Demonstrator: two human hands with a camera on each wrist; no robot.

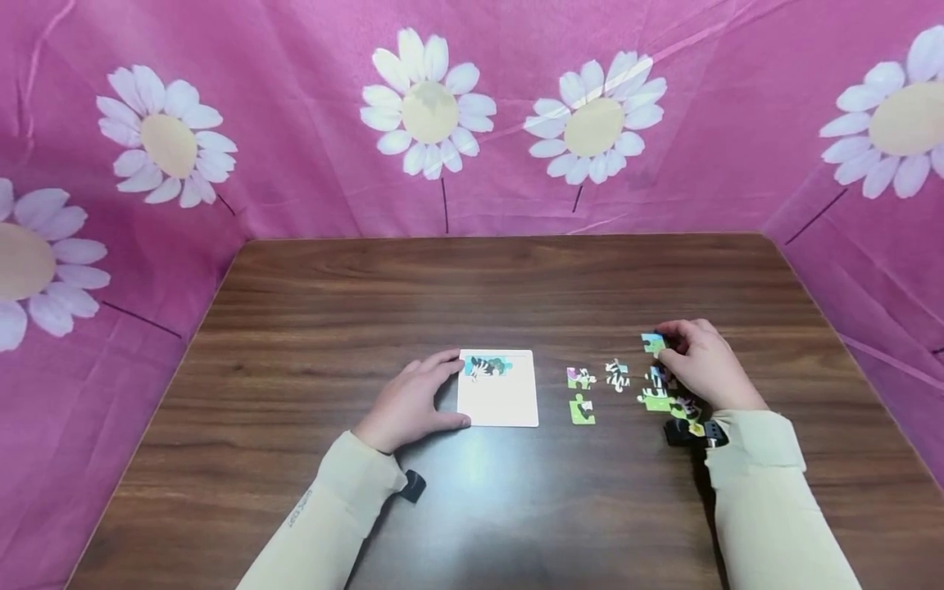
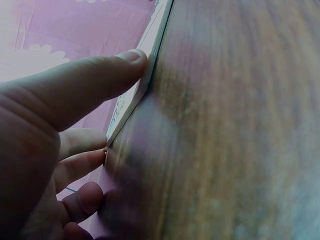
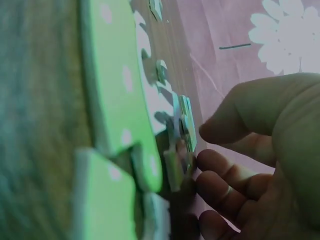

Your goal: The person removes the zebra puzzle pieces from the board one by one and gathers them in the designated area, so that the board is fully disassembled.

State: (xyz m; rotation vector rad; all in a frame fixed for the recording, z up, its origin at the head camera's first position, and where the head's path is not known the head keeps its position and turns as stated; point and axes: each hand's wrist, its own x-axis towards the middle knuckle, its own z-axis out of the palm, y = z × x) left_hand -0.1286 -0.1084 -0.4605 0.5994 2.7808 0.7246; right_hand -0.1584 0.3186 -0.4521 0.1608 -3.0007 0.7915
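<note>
A square white puzzle board (image 1: 497,401) lies on the table, with a zebra-picture section (image 1: 488,366) fitted in its upper left. My left hand (image 1: 413,403) grips the board's left side, thumb at the near corner and fingers at the far one; the left wrist view shows the thumb (image 2: 135,57) against its edge. On the right, my right hand (image 1: 704,365) pinches a blue-and-green puzzle piece (image 1: 652,342) between thumb and fingers. Beneath and beside that hand lie several pieces, among them a green one (image 1: 656,403), partly overlapping and partly hidden.
Between the board and the right-hand pile are three loose pieces: a pink-and-green one (image 1: 580,378), a zebra-striped one (image 1: 618,375) and a green one (image 1: 582,410). The brown wooden table (image 1: 369,287) meets a pink flowered cloth (image 1: 310,123) at the back and sides.
</note>
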